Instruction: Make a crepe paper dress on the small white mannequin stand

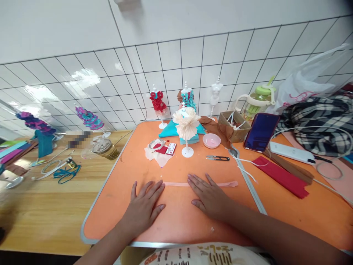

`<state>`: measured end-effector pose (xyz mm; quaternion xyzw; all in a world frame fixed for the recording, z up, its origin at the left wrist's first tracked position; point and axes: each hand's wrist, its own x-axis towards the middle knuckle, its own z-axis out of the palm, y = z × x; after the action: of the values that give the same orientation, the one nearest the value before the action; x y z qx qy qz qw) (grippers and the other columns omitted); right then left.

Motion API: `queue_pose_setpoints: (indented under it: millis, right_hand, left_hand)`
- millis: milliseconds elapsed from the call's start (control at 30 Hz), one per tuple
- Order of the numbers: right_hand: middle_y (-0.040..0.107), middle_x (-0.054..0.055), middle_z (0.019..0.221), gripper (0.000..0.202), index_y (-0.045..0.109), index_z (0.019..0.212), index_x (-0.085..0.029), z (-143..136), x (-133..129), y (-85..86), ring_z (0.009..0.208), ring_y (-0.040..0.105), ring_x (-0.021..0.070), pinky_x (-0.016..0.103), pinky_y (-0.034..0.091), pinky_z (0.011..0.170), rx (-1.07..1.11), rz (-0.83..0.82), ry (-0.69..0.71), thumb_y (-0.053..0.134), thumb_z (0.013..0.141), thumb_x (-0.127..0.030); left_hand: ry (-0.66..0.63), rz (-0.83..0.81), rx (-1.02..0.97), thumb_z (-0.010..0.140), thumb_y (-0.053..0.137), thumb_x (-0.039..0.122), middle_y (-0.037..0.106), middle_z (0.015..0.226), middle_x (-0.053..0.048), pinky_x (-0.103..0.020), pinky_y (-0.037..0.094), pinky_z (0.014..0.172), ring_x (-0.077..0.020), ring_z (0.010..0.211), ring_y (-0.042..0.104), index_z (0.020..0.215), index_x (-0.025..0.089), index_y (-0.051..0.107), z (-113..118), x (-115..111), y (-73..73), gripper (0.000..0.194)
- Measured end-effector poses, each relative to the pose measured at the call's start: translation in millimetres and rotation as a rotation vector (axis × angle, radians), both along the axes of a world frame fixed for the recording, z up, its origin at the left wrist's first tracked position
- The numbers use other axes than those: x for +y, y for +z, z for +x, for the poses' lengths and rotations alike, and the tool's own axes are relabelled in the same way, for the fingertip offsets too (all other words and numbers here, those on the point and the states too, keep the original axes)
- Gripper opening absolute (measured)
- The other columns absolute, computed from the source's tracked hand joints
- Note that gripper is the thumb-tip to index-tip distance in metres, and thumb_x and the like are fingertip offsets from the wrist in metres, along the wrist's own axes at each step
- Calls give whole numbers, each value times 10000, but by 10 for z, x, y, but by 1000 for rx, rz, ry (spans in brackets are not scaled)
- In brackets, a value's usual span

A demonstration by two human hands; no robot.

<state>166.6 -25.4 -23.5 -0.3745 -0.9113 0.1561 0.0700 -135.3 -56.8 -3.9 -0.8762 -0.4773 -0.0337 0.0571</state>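
A narrow pink strip [176,184], which looks like fabric or crepe paper, lies left to right across the orange table. On its left end rests my left hand [146,204], fingers spread flat. My right hand [208,197] presses flat over the strip's right half, fingers stretched out, and the loose end shows beyond it. Past my hands stands a small white mannequin stand wearing a cream ruffled dress [186,125]. Black-handled thread snips [217,158] lie to the right of it, near a pink bowl [211,141].
Behind are small mannequins in red [158,102] and turquoise, and a bare white one [216,92]. At right stand a cardboard box [234,127], a propped phone [261,132], a power bank [292,152] and red crepe material [281,176]. A wooden table [55,217] adjoins at left.
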Motion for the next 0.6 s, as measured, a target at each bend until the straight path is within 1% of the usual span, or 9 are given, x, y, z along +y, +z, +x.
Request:
queue_pose_setpoints:
  millis: [133,233,333,400,500,600]
  right_hand:
    - [191,100,1528,631,128,1487,-177,130,-48,-68,1403,187,249,566,145,1116,-12,12,-42,300,947,-453]
    - [171,73,1535,648,94,1490,-192,282,-96,-108,1409,173,232,525,173,1130,-28,9,-82,307,943,-467]
    - [137,65,1543,679,57,1491,-204,494,-151,-126,1408,182,219,464,207,1140,-37,11,-147,320,935,-492]
    - [126,64,1544,694,29,1490,-213,646,-184,-120,1406,190,219,446,228,1138,-43,9,-189,319,932,-507]
    - [127,69,1542,709,-20,1485,-217,838,-226,-96,1405,193,226,445,242,1134,-54,-2,-241,313,934,-513]
    - [138,66,1540,688,-25,1483,-222,966,-260,-78,1400,209,226,440,253,1131,-60,-23,-277,294,941,-503]
  left_hand:
    - [75,10,39,922,390,462,409,1448,-42,-578,-15,1078,-308,1309,350,1465,304,207,-9,-103,-113,595]
    - [94,-31,49,926,372,469,374,1469,-22,-565,-21,1083,-307,1349,285,1476,303,149,-15,-95,-102,617]
    - [105,-56,48,933,360,459,388,1460,-20,-568,-39,1080,-300,1354,277,1482,291,105,-12,-75,-61,629]
    - [112,-34,44,931,367,452,419,1441,-23,-585,-49,1071,-306,1338,307,1480,297,115,1,-78,-65,624]
    - [115,20,36,922,390,450,450,1419,-25,-614,-60,1054,-323,1304,358,1468,320,179,37,-107,-110,600]
    - [151,20,33,913,388,467,466,1407,-43,-634,-31,1049,-335,1298,368,1451,315,252,80,-132,-126,575]
